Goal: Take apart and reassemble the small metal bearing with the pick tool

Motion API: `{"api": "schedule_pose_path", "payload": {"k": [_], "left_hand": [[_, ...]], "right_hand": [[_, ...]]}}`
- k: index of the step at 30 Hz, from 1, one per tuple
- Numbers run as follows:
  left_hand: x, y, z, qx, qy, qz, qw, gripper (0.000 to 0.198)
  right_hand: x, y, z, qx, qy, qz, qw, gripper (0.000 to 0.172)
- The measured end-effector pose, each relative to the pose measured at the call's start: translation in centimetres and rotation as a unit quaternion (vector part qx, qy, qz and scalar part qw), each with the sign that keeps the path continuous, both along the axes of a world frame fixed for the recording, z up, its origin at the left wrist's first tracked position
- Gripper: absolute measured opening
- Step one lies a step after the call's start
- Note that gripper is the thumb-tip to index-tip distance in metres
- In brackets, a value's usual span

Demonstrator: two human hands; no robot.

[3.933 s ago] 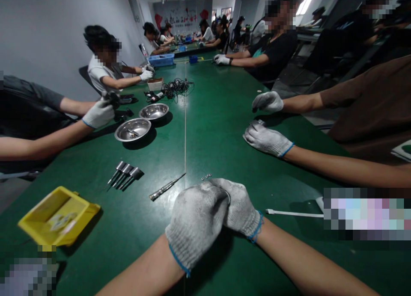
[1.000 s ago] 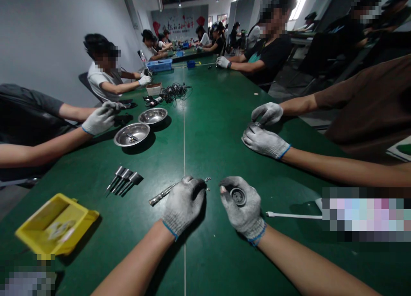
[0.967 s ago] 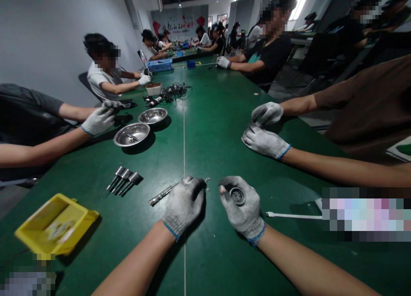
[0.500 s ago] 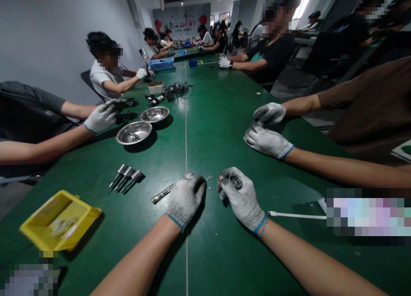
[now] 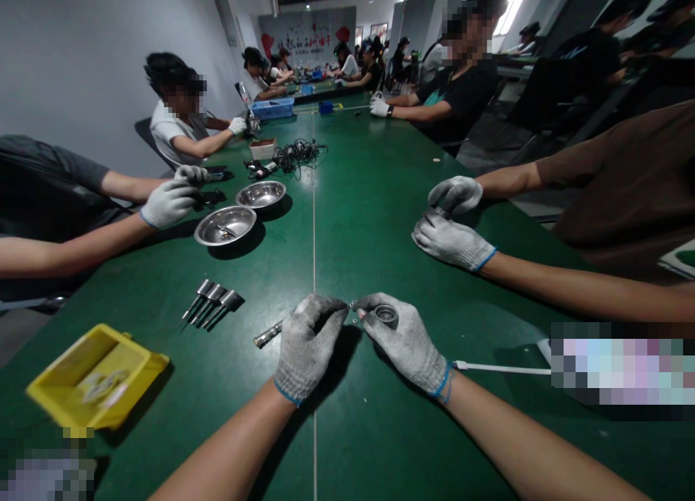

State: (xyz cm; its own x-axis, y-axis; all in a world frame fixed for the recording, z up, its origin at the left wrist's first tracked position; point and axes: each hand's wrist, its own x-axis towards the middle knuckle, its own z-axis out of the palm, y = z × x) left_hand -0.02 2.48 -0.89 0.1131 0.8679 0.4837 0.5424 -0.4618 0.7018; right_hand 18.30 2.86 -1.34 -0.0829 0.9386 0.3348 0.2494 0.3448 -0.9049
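Both my hands wear grey knit gloves and rest on the green table [image 5: 358,219]. My right hand [image 5: 405,338] is closed around a small round dark metal part [image 5: 385,315], its open end facing up. My left hand [image 5: 310,342] is curled, its fingertips pinched beside several tiny washers [image 5: 354,307] lying between the two hands; whether it holds one is hidden. A slim metal rod [image 5: 267,333] lies just left of my left hand, partly covered by it.
Three metal pins [image 5: 213,307] lie to the left, and a yellow bin [image 5: 92,374] sits at the near left. Two steel bowls [image 5: 225,224] stand further off. A white cable [image 5: 496,369] runs right. Co-workers' gloved hands [image 5: 450,237] work at both sides.
My hands, clasped together at first, have come apart. In the last second the right hand with the round part has shifted toward the washers, and my left fingertips have closed in beside it.
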Motion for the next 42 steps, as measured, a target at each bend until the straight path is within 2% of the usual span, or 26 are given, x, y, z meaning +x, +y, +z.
{"api": "schedule_pose_path", "payload": {"k": [6,10,14,18,21,26,42], "left_hand": [[0.3,-0.2,-0.8,0.066,-0.005,-0.043,0.997,0.01],[0.3,-0.1,-0.7,0.074,0.007,-0.052,0.996,0.01],[0.4,0.0,-0.6,0.065,0.01,-0.057,0.996,0.011],[0.5,0.1,-0.7,0.047,0.004,-0.058,0.997,0.012],[0.6,0.1,-0.5,0.041,0.003,-0.059,0.997,0.012],[0.5,0.1,-0.4,0.04,-0.004,-0.063,0.997,0.012],[0.3,0.0,-0.4,0.031,-0.008,-0.063,0.998,0.012]], "right_hand": [[0.0,-0.1,0.1,-0.02,-0.007,0.031,0.999,0.015],[0.1,-0.2,0.4,-0.05,-0.001,0.027,0.998,0.015],[0.2,-0.1,0.7,-0.133,0.034,0.038,0.99,0.022],[0.3,0.0,0.7,-0.238,0.105,0.062,0.964,0.036],[0.4,0.1,0.7,-0.271,0.134,0.086,0.949,0.04],[0.5,0.2,0.8,-0.272,0.136,0.107,0.947,0.041],[0.5,-0.1,1.2,-0.213,0.078,0.099,0.969,0.035]]}}
